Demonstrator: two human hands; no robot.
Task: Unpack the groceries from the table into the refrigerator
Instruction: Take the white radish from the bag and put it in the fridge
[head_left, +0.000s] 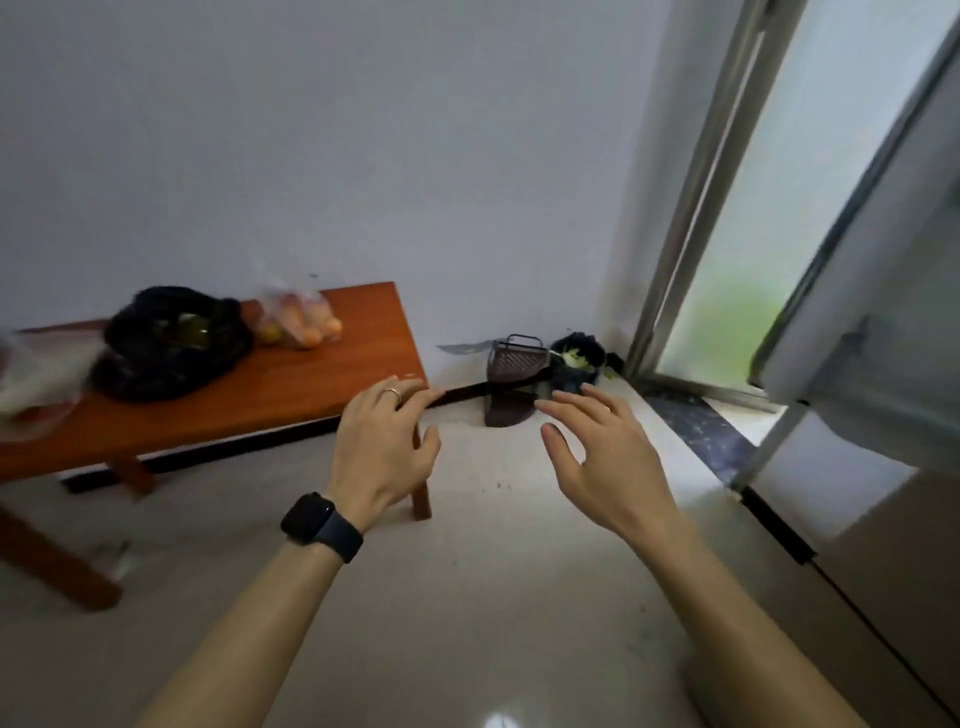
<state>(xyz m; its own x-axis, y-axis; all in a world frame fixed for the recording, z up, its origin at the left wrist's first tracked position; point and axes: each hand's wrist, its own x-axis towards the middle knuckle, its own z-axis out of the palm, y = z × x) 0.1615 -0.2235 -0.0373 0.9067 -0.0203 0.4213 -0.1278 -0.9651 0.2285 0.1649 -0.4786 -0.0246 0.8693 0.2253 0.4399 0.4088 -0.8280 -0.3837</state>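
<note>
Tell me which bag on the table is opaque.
The black bag in the middle; the bag of orange fruit to its right and the pale bag at far left are see-through.

Dark dustpan (511, 364) is stood against the white wall (363, 130) in the corner. Dark bag (576, 364) with green scraps is seen just beside it, on the right. Frosted window (769, 218) is set in a metal frame (675, 234). Pale floor (493, 597) is edged by black skirting (249, 444).

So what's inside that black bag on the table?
Through the open top of the black bag on the table, something shiny and greenish-yellow shows. What it is, and anything deeper, is hidden by the dark plastic.
</note>
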